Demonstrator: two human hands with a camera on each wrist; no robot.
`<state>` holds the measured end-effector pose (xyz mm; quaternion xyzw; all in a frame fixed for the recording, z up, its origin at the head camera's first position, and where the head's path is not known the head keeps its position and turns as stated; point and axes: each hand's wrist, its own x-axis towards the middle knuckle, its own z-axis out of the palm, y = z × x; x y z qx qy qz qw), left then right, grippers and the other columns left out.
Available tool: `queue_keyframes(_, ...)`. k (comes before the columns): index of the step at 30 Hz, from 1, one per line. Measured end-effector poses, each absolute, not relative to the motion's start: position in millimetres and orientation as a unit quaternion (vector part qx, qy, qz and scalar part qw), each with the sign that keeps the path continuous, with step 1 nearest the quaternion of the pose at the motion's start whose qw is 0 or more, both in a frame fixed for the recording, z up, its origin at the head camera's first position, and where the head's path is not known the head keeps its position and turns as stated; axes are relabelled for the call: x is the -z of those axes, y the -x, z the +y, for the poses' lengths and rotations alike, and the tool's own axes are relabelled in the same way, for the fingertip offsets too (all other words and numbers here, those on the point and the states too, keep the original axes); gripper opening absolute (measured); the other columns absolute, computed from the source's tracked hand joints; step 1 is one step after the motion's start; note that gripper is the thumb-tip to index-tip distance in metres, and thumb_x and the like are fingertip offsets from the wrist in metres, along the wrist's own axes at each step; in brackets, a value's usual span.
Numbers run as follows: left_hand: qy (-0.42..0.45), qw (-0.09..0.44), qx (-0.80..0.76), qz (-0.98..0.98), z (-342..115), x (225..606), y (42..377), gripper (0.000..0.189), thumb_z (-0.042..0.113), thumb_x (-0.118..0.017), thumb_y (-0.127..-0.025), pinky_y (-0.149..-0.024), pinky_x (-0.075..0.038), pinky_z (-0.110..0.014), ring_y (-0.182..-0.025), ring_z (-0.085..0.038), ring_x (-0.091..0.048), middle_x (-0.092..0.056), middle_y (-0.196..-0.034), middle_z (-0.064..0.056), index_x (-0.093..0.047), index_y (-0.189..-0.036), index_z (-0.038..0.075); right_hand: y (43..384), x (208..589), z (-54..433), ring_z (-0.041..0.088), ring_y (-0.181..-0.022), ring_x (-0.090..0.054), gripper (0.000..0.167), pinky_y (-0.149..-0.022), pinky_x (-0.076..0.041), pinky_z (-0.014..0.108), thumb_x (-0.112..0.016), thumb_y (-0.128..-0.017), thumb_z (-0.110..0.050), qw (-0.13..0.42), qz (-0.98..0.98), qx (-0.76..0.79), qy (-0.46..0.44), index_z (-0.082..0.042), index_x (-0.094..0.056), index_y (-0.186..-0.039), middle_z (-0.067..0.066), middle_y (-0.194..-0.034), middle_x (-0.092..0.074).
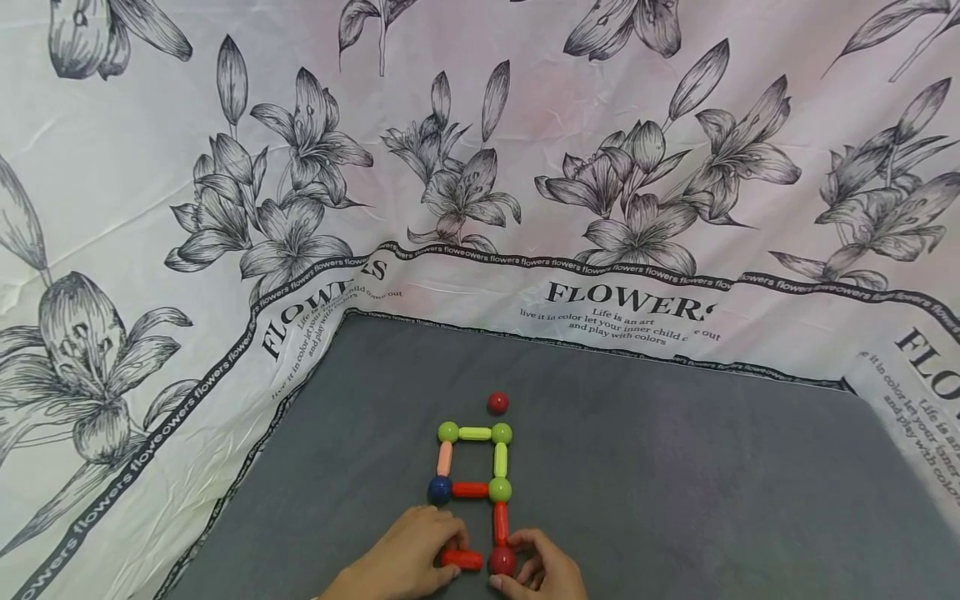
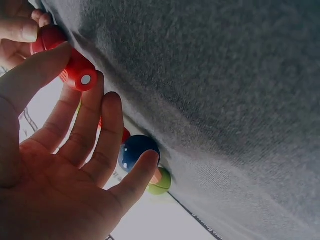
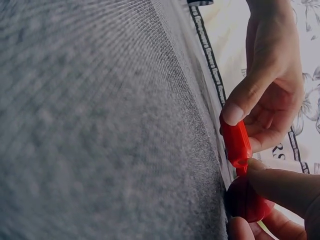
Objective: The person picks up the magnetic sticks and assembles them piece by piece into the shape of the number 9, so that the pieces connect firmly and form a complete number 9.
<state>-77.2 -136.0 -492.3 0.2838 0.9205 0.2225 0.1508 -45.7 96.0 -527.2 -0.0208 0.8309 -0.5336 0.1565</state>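
Note:
My left hand [image 1: 408,552] pinches a red magnetic rod [image 1: 462,560] between thumb and fingers; its pale magnet end shows in the left wrist view. To the right, my right hand [image 1: 546,568] grips a dark red ball [image 1: 502,560] with thumb and fingertips. The held rod points at that ball, with a small gap between them in the head view. From the ball, another red rod [image 1: 501,523] runs up to a green ball [image 1: 499,489]. Above lies a square of rods and balls, with a dark blue ball [image 1: 440,489] at its lower left corner.
A loose red ball [image 1: 498,402] lies beyond the square's top right green ball [image 1: 502,433]. The grey cloth surface [image 1: 675,475] is bordered by a white flower-printed sheet [image 1: 480,283] at the back and sides.

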Motion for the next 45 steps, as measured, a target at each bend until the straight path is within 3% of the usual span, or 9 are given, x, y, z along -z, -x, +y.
queue_keyframes(6, -0.282, 0.154, -0.221, 0.921, -135.0, 493.2, 76.0, 0.018, 0.028, -0.08, -0.083, -0.073, -0.041, -0.025, -0.072, 0.001, -0.043, -0.057, -0.082, 0.018, -0.068, -0.096, 0.026, 45.5, 527.3, 95.1, 0.005, -0.059, -0.054, 0.048, -0.053, -0.046, 0.024, -0.083, -0.081, -0.03, 0.156, 0.833, 0.53, 0.026, -0.004, -0.064, -0.117, 0.002, -0.082, -0.064)
queue_keyframes(15, -0.275, 0.173, -0.23, 0.917, -132.0, 494.8, 76.1, 0.017, 0.028, -0.079, -0.084, -0.073, -0.04, -0.024, -0.072, 0.001, -0.043, -0.055, -0.081, 0.018, -0.069, -0.098, 0.026, 44.5, 527.9, 94.4, 0.003, -0.06, -0.053, 0.046, -0.054, -0.046, 0.024, -0.082, -0.082, -0.031, 0.155, 0.831, 0.533, 0.034, -0.005, -0.064, -0.116, 0.002, -0.084, -0.064)
queue_keyframes(35, -0.283, 0.142, -0.234, 0.919, -133.5, 494.7, 73.4, 0.019, 0.027, -0.08, -0.083, -0.077, -0.045, -0.028, -0.074, 0.002, -0.044, -0.058, -0.083, 0.018, -0.068, -0.097, 0.027, 42.4, 527.9, 93.9, 0.001, -0.06, -0.053, 0.046, -0.053, -0.045, 0.024, -0.083, -0.081, -0.032, 0.145, 0.837, 0.526, 0.041, -0.007, -0.065, -0.115, 0.001, -0.078, -0.062)
queue_keyframes(39, -0.283, 0.143, -0.232, 0.92, -134.1, 494.8, 73.4, 0.019, 0.028, -0.08, -0.083, -0.078, -0.045, -0.029, -0.074, 0.002, -0.044, -0.057, -0.083, 0.018, -0.068, -0.097, 0.027, 42.0, 525.7, 93.7, -0.002, -0.065, -0.052, 0.041, -0.055, -0.046, 0.022, -0.084, -0.08, -0.034, 0.117, 0.85, 0.511, 0.051, -0.012, -0.067, -0.11, 0.0, -0.086, -0.061)
queue_keyframes(45, -0.281, 0.14, -0.234, 0.92, -134.3, 495.3, 72.3, 0.019, 0.028, -0.081, -0.083, -0.079, -0.045, -0.029, -0.074, 0.002, -0.044, -0.057, -0.082, 0.019, -0.068, -0.098, 0.027, 41.3, 520.2, 90.2, -0.005, -0.074, -0.051, 0.034, -0.061, -0.047, 0.02, -0.085, -0.079, -0.032, 0.025, 0.873, 0.472, 0.123, -0.019, -0.069, -0.106, -0.001, -0.101, -0.064)
